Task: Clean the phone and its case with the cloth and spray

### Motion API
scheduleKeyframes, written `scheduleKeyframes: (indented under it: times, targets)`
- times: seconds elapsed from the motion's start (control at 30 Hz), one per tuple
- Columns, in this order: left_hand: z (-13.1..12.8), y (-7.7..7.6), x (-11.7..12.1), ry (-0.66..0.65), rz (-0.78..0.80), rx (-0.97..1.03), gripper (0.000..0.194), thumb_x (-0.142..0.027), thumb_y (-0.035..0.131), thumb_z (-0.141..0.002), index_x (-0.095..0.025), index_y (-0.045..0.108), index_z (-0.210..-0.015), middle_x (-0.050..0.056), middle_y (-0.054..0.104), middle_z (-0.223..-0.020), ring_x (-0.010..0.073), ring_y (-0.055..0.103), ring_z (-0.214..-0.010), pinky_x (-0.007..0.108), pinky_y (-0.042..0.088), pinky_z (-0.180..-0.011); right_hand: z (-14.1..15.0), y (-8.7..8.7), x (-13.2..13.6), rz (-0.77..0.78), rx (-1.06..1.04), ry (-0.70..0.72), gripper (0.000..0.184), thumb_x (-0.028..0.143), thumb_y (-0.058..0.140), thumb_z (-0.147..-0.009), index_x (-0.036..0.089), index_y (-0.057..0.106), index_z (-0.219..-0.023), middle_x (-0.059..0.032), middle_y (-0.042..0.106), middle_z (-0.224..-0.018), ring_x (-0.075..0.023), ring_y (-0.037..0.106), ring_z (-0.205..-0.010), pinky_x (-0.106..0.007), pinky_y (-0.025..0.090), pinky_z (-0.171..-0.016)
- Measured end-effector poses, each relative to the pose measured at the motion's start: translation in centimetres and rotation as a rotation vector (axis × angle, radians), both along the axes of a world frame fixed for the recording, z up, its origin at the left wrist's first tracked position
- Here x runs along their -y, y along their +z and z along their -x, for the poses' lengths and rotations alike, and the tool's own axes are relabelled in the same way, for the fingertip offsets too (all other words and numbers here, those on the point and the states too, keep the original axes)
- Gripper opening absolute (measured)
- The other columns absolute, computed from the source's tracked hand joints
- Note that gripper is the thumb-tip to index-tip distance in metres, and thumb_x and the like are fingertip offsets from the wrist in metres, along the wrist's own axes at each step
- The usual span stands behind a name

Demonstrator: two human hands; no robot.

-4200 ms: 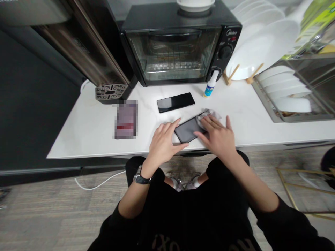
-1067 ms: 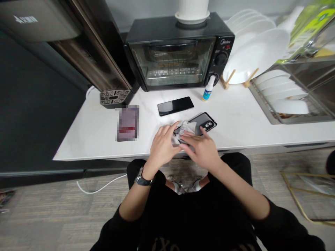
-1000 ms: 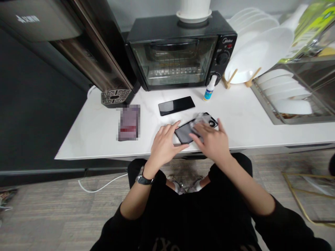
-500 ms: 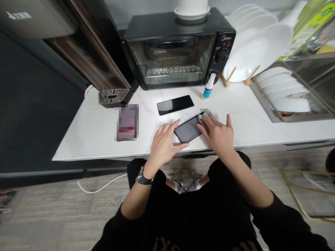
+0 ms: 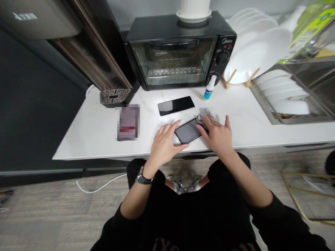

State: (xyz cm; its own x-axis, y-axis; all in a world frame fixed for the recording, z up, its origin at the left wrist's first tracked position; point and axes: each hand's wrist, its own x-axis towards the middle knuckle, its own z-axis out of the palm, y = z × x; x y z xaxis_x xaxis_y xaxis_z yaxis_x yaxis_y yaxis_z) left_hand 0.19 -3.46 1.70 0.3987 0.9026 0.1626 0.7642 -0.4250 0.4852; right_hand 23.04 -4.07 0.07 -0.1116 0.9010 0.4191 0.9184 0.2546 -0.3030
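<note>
A dark phone case [image 5: 188,131] lies flat on the white counter [image 5: 91,139] near its front edge. My left hand [image 5: 163,144] pinches the case's near-left end between thumb and fingers. My right hand [image 5: 217,134] lies with fingers together on a small grey cloth [image 5: 202,114], pressing it onto the case's far-right end. Most of the cloth is hidden under the fingers. A black phone [image 5: 176,105] lies screen-up just behind the case.
A small spray bottle [image 5: 209,88] stands by a black toaster oven [image 5: 178,52]. White plates [image 5: 255,52] lean in a wooden rack; a dish drainer [image 5: 288,101] holds more at right. A blurred card [image 5: 127,122] and a dark appliance [image 5: 99,62] sit at left.
Over the last second my right hand slid the cloth along the case from its near end to its far-right end, covering the camera cutout. My left hand stayed gripping the near-left end.
</note>
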Motion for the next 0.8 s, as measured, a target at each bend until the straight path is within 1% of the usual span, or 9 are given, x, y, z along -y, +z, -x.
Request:
scheduleKeyframes:
  times: [0.07, 0.2, 0.27, 0.33, 0.4, 0.47, 0.53, 0.7, 0.8]
  targets:
    - [0.0, 0.0, 0.0, 0.001, -0.001, 0.008, 0.092, -0.049, 0.084, -0.086, -0.024, 0.039, -0.163, 0.008, 0.066, -0.136, 0.0322, 0.058, -0.121, 0.049, 0.048, -0.111, 0.9, 0.0, 0.4, -0.015, -0.004, -0.017, 0.052, 0.056, 0.047, -0.108, 0.017, 0.067, -0.136, -0.0193, 0.073, -0.139, -0.0390, 0.067, -0.135, -0.074, 0.023, -0.127]
    - [0.3, -0.2, 0.0, -0.026, 0.006, 0.014, 0.083, -0.040, 0.078, -0.092, -0.025, 0.039, -0.163, 0.009, 0.065, -0.135, 0.0314, 0.058, -0.119, 0.046, 0.049, -0.109, 5.4, 0.1, 3.2, 0.043, -0.057, 0.242, 0.056, 0.060, 0.049, -0.107, 0.016, 0.067, -0.137, -0.0179, 0.074, -0.139, -0.0340, 0.064, -0.139, -0.061, 0.035, -0.127]
    - [0.5, -0.3, 0.0, -0.031, 0.009, 0.013, 0.082, -0.040, 0.077, -0.092, -0.025, 0.039, -0.164, 0.009, 0.064, -0.135, 0.0313, 0.058, -0.119, 0.045, 0.049, -0.108, 5.9, 0.3, 3.7, 0.077, -0.089, 0.310, 0.053, 0.059, 0.049, -0.107, 0.018, 0.068, -0.135, -0.0154, 0.074, -0.140, -0.0306, 0.067, -0.137, -0.057, 0.037, -0.127]
    - [0.5, -0.3, 0.0, -0.025, 0.006, 0.022, 0.086, -0.044, 0.080, -0.090, -0.026, 0.039, -0.163, 0.008, 0.065, -0.136, 0.0313, 0.058, -0.121, 0.045, 0.048, -0.109, 4.4, 0.3, 3.0, 0.085, -0.089, 0.271, 0.047, 0.056, 0.050, -0.108, 0.021, 0.070, -0.132, -0.0118, 0.076, -0.137, -0.0297, 0.069, -0.134, -0.059, 0.033, -0.129]
    - [0.4, -0.3, 0.0, -0.019, -0.003, 0.026, 0.090, -0.048, 0.083, -0.088, -0.027, 0.038, -0.163, 0.008, 0.065, -0.137, 0.0315, 0.058, -0.122, 0.046, 0.048, -0.110, 1.8, 0.2, 1.6, 0.061, -0.052, 0.155, 0.043, 0.053, 0.049, -0.109, 0.024, 0.071, -0.131, -0.0101, 0.077, -0.136, -0.0307, 0.071, -0.131, -0.065, 0.027, -0.130]
    - [0.2, -0.3, 0.0, -0.011, -0.015, 0.015, 0.093, -0.050, 0.085, -0.086, -0.028, 0.038, -0.163, 0.007, 0.066, -0.137, 0.0321, 0.058, -0.122, 0.047, 0.047, -0.109, -0.2, 0.0, 0.4, 0.021, -0.010, 0.017, 0.044, 0.052, 0.047, -0.110, 0.022, 0.070, -0.133, -0.0124, 0.075, -0.139, -0.0327, 0.071, -0.130, -0.070, 0.023, -0.129]
    - [0.1, -0.3, 0.0, -0.007, -0.025, 0.010, 0.094, -0.051, 0.086, -0.085, -0.027, 0.038, -0.163, 0.007, 0.066, -0.137, 0.0322, 0.058, -0.122, 0.048, 0.047, -0.109, 0.0, -0.1, 0.3, -0.007, 0.000, -0.046, 0.048, 0.053, 0.046, -0.110, 0.019, 0.068, -0.136, -0.0152, 0.074, -0.140, -0.0349, 0.069, -0.132, -0.071, 0.021, -0.129]
    - [0.3, -0.4, -0.2, -0.027, -0.001, 0.010, 0.083, -0.039, 0.079, -0.091, -0.023, 0.040, -0.163, 0.009, 0.065, -0.135, 0.0310, 0.058, -0.120, 0.045, 0.049, -0.107, 5.8, -0.1, 3.6, 0.042, -0.076, 0.244, 0.059, 0.060, 0.048, -0.107, 0.013, 0.067, -0.136, -0.0168, 0.074, -0.140, -0.0305, 0.065, -0.138, -0.055, 0.035, -0.128]
    - [0.4, -0.4, -0.2, -0.027, -0.004, 0.012, 0.084, -0.041, 0.080, -0.091, -0.024, 0.040, -0.163, 0.009, 0.065, -0.135, 0.0310, 0.058, -0.119, 0.045, 0.049, -0.107, 5.3, 0.1, 3.7, 0.061, -0.100, 0.254, 0.052, 0.058, 0.047, -0.109, 0.018, 0.069, -0.134, -0.0128, 0.075, -0.138, -0.0285, 0.069, -0.134, -0.056, 0.034, -0.129]
